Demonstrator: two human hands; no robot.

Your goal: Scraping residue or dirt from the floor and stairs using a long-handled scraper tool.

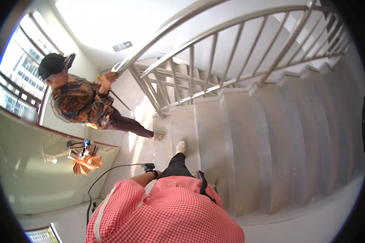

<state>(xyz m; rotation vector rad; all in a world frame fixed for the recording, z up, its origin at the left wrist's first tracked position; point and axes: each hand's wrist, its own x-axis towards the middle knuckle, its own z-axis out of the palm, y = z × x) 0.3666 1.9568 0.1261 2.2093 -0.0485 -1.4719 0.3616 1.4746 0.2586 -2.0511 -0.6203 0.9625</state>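
Beside my dark trouser leg [177, 165] hangs my left hand [159, 173], mostly hidden by the red checked sleeve and the body. Its fingers do not show, so whether it is open or closed cannot be made out. At its wrist sits a black band with a small black device [149, 166], from which a black cable [109, 169] curves down to the left. My right hand is out of view; a black strap [205, 187] lies along the right side of the checked garment. One light shoe [181, 147] rests on a grey step.
Grey stairs [239, 133] fan out to the right, bordered by a metal railing [213, 60]. At left, a co-worker [79, 99] in a black cap and patterned jacket has a hand at the railing's end. An orange bundle [87, 162] lies against the pale green wall panel [32, 170].
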